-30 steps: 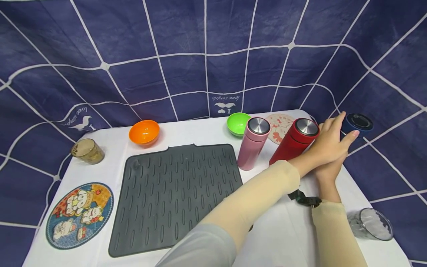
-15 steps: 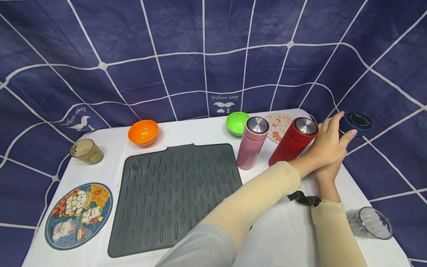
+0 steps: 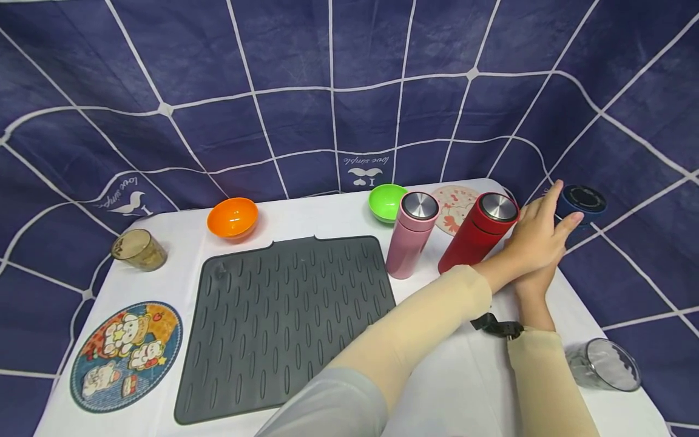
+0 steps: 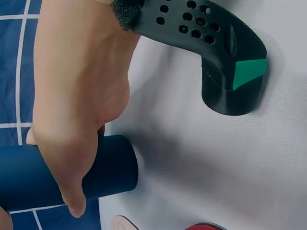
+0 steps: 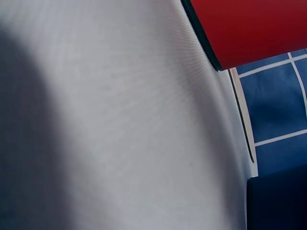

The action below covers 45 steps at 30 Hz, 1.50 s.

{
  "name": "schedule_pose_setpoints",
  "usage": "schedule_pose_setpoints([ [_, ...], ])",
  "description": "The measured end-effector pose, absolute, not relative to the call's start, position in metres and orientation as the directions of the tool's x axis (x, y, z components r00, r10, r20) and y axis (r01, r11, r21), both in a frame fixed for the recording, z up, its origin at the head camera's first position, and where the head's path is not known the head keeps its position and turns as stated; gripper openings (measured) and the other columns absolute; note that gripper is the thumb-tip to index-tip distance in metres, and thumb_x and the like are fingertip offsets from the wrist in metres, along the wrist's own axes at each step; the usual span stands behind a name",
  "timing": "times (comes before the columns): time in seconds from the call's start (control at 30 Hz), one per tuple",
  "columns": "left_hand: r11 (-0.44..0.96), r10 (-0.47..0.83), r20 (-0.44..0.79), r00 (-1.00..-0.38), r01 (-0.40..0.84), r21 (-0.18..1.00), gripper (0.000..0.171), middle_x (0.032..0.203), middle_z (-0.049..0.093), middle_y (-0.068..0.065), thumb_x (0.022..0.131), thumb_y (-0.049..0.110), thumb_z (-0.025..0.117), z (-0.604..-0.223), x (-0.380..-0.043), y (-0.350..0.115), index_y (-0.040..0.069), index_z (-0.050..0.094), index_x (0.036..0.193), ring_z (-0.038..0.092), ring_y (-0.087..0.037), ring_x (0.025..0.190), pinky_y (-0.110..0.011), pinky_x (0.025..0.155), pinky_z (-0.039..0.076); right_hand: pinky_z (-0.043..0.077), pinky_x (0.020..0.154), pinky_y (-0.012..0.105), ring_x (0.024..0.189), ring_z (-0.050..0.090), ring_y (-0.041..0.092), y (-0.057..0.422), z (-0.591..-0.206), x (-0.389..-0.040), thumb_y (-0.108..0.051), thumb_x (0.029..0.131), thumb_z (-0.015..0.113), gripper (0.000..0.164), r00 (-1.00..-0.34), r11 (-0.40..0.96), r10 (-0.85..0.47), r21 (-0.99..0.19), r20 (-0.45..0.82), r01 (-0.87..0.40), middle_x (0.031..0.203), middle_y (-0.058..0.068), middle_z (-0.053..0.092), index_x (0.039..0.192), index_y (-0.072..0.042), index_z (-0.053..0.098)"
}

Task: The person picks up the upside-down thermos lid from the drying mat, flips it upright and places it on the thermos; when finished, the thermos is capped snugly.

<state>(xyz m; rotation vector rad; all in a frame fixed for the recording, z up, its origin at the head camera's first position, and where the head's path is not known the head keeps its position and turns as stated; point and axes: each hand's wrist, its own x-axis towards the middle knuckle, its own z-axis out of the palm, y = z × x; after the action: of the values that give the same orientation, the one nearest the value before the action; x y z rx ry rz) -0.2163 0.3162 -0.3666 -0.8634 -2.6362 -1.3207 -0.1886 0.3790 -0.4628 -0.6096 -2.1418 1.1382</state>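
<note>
A dark blue thermos (image 3: 584,200) stands at the right edge of the table, largely hidden behind both hands in the head view. My left hand (image 3: 535,240) holds its upper part, index finger on the far side and thumb on the near side. Below it, my right hand (image 3: 537,279) grips the lower body; in the left wrist view the right hand (image 4: 72,148) wraps round the blue thermos (image 4: 112,165) near its base. Just left of the hands stands a red thermos (image 3: 475,237) with a steel lid, and beyond that a pink thermos (image 3: 409,240).
A grey drying mat (image 3: 289,321) covers the middle. Behind it are an orange bowl (image 3: 233,218), a green bowl (image 3: 384,203) and a pink round mat (image 3: 453,209). A patterned oval mat (image 3: 128,358) and brown glass (image 3: 139,249) lie left; a clear glass (image 3: 606,364) stands right.
The head view has drifted slightly, so the scene sits a little further left. Both hands keep their hold on the blue thermos.
</note>
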Motion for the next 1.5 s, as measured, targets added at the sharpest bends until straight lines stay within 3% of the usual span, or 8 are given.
schedule_pose_setpoints([
  [0.17,0.454,0.364,0.304,-0.88,0.453,0.767,0.074,0.139,0.038,0.02,0.085,0.057,0.058,-0.364,-0.216,0.318,0.029,0.023,0.143,0.038,0.006,0.125,-0.009,0.1,0.032,0.035,0.097,0.018,0.108,0.05,0.005,0.377,-0.462,-0.189,-0.011,0.082,0.067,0.061,-0.677,0.434,0.682,-0.898,0.277,0.07,0.113,-0.011,0.054,0.135,-0.006,0.038],
  [0.33,0.469,0.446,0.321,-0.835,0.524,0.711,0.073,0.144,0.036,0.017,0.091,0.053,0.053,-0.363,-0.221,0.317,0.025,0.019,0.148,0.035,0.005,0.129,-0.009,0.106,0.024,0.035,0.102,0.044,0.117,0.046,0.036,0.38,-0.457,-0.19,-0.013,0.085,0.064,0.061,-0.674,0.532,0.674,-0.832,0.301,0.16,0.129,0.021,0.046,0.133,0.004,0.032],
  [0.5,0.46,0.521,0.31,-0.795,0.568,0.682,0.071,0.154,0.024,0.013,0.098,0.046,0.042,-0.367,-0.222,0.316,0.024,0.003,0.153,0.025,0.003,0.138,-0.013,0.112,0.016,0.035,0.102,0.044,0.117,0.047,0.035,0.38,-0.457,-0.189,-0.014,0.089,0.059,0.056,-0.669,0.502,0.695,-0.843,0.262,0.191,0.13,0.02,0.048,0.134,-0.001,0.03],
  [0.73,0.434,0.447,0.302,-0.842,0.5,0.75,0.08,0.141,0.036,0.019,0.084,0.054,0.063,-0.366,-0.222,0.315,0.024,0.022,0.145,0.035,0.007,0.127,-0.007,0.104,0.027,0.033,0.106,0.044,0.122,0.045,0.036,0.38,-0.458,-0.188,-0.019,0.083,0.066,0.069,-0.684,0.511,0.676,-0.843,0.274,0.168,0.132,0.021,0.046,0.137,0.001,0.029],
  [0.93,0.465,0.543,0.299,-0.785,0.577,0.671,0.073,0.154,0.024,0.01,0.096,0.048,0.044,-0.369,-0.227,0.312,0.02,0.006,0.153,0.025,0.001,0.138,-0.013,0.112,0.015,0.036,0.104,0.045,0.121,0.048,0.035,0.38,-0.46,-0.19,-0.023,0.083,0.068,0.069,-0.676,0.494,0.694,-0.846,0.247,0.198,0.132,0.017,0.049,0.138,-0.006,0.028],
  [1.07,0.441,0.513,0.266,-0.816,0.516,0.734,0.072,0.154,0.022,0.014,0.097,0.047,0.043,-0.371,-0.224,0.314,0.023,0.004,0.152,0.022,0.004,0.138,-0.013,0.112,0.018,0.035,0.105,0.036,0.122,0.047,0.027,0.38,-0.461,-0.19,-0.023,0.088,0.063,0.062,-0.669,0.449,0.706,-0.877,0.232,0.169,0.133,0.014,0.049,0.139,-0.012,0.03],
  [1.27,0.436,0.405,0.273,-0.872,0.447,0.781,0.074,0.141,0.036,0.021,0.087,0.055,0.057,-0.37,-0.219,0.319,0.029,0.021,0.146,0.035,0.008,0.127,-0.009,0.102,0.031,0.032,0.108,0.035,0.123,0.045,0.029,0.38,-0.462,-0.191,-0.017,0.089,0.062,0.061,-0.674,0.48,0.686,-0.866,0.273,0.138,0.132,0.018,0.048,0.139,-0.002,0.031],
  [1.5,0.477,0.483,0.291,-0.826,0.527,0.703,0.065,0.152,0.027,0.012,0.099,0.046,0.038,-0.372,-0.22,0.314,0.024,0.008,0.152,0.028,0.0,0.136,-0.014,0.11,0.023,0.034,0.103,0.042,0.12,0.046,0.032,0.379,-0.462,-0.192,-0.016,0.092,0.058,0.052,-0.674,0.499,0.687,-0.851,0.272,0.165,0.128,0.018,0.047,0.135,0.0,0.033],
])
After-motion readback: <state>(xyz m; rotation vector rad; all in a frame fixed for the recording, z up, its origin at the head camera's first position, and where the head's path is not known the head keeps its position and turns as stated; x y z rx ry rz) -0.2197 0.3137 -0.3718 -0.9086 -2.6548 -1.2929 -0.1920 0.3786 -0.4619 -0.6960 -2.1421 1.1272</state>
